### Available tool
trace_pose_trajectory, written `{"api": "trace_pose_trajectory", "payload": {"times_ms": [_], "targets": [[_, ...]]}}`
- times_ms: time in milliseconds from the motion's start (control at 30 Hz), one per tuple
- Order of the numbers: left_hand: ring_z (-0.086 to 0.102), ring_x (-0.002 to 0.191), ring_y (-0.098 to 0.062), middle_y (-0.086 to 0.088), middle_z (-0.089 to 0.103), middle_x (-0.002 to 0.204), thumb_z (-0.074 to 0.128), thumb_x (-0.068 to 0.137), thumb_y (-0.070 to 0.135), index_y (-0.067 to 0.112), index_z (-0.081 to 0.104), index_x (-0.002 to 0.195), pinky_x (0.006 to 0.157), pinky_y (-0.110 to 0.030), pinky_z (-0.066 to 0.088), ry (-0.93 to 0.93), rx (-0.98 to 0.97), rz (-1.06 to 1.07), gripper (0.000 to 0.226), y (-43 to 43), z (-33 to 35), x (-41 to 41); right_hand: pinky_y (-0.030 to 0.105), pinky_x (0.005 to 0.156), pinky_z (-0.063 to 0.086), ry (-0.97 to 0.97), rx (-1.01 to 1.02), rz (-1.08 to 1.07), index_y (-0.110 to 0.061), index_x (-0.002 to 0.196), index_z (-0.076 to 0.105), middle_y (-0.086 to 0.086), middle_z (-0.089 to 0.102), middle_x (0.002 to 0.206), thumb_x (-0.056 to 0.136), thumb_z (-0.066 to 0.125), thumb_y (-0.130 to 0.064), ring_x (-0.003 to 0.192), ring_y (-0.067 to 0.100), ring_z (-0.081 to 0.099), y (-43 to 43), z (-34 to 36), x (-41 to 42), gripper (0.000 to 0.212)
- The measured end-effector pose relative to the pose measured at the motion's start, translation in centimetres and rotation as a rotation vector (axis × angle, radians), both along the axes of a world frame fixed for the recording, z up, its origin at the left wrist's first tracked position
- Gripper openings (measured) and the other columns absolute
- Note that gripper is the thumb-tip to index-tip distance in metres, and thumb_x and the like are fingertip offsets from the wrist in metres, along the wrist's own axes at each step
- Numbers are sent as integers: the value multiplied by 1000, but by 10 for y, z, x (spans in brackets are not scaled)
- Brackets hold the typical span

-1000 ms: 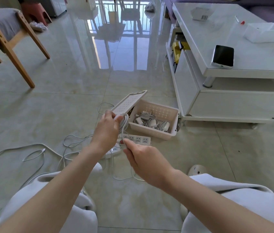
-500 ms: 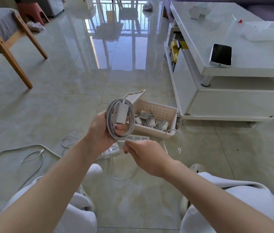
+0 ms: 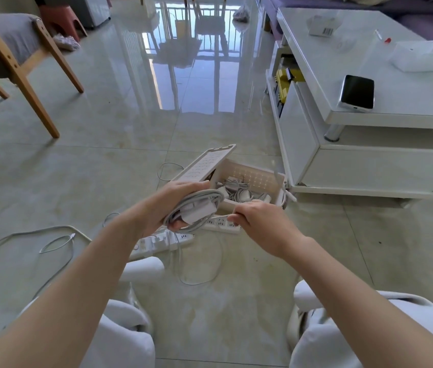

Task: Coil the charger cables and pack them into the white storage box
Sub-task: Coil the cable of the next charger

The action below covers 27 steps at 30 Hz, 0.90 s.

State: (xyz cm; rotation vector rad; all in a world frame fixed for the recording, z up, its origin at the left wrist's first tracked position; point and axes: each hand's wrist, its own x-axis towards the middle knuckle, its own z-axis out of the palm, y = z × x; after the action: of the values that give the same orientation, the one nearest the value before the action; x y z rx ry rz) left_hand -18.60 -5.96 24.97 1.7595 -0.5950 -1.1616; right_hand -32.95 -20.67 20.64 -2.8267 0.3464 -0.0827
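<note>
Head view: we are holding the coiled cable [image 3: 196, 205] in the curled fingers of our left hand [image 3: 167, 205], near the white storage box [image 3: 258, 179]. Our right hand [image 3: 260, 221] is curling too; on what, we cannot tell. Some cables are sitting inside; loose cables [image 3: 50, 227] are lying outside.

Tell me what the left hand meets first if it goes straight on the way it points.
Probably the open lid, just beyond it. The left hand, gripping the cable, points toward the box. Depth is unclear.
</note>
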Motion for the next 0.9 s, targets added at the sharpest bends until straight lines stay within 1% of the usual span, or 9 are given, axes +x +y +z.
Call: {"api": "trace_pose_trajectory", "payload": {"times_ms": [100,200,300,367,500,633,767,833,900], "targets": [[55,61,-21,-15,62,85,66,70,57,3,62,108,48,-22,40,-138,29,-29,66,1,-4,0,26,64,32,-27,19,-79,-16,95,61,-5,57,87,97,38,-44,86,15,54,-6,7,-1,37],[52,63,-25,-16,59,79,70,68,62,0,60,98,50,-25,37,-194,53,-66,70,0,-8,-4,25,62,29,-70,-6,-126,-20,90,61,-10,49,78,94,43,-48,77,9,46,-8,10,-2,33],[44,45,-17,-6,54,64,63,80,49,2,59,90,38,-22,33,-269,92,-86,48,-2,-14,-7,26,63,31,-80,24,-154,-22,87,60,-11,52,78,93,46,-48,75,10,48,-5,14,-3,30],[43,44,-11,-2,54,65,62,85,44,7,59,90,38,-22,35,-392,131,-62,37,-4,-19,-6,26,60,32,-75,51,-169,-22,88,61,-10,54,77,94,46,-46,72,10,48,-3,15,-4,28],[53,70,-14,0,59,86,56,88,48,18,55,95,61,-30,43,-812,266,-47,31,-3,-29,-3,24,59,34,-121,168,-171,-21,85,62,-7,58,71,95,47,-39,65,11,52,1,15,-3,25],[53,87,-20,-3,56,104,53,93,39,13,53,105,74,-33,46,-919,154,55,29,-6,-34,0,21,53,37,-132,234,-173,-21,94,66,-9,60,71,96,45,-37,61,8,54,8,14,-2,26],[49,86,-18,-5,53,113,55,93,30,8,51,113,75,-32,43,-975,55,72,30,-7,-36,-1,15,42,25,-148,656,-281,-21,81,67,-14,45,45,96,49,-30,39,2,34,1,23,3,25],[50,85,-19,-6,54,113,57,92,29,8,51,112,76,-33,45,-980,-20,90,30,-8,-34,-1,10,37,22,-162,1070,-429,-18,77,65,-14,38,39,97,48,-26,37,1,29,-8,31,5,27],[52,86,-19,-4,54,109,58,91,31,8,53,110,76,-32,45,-975,-89,96,30,-9,-33,-2,10,30,15,-141,1613,-547,-14,78,60,-13,31,40,98,43,-22,32,1,24,-19,37,4,27]]}}
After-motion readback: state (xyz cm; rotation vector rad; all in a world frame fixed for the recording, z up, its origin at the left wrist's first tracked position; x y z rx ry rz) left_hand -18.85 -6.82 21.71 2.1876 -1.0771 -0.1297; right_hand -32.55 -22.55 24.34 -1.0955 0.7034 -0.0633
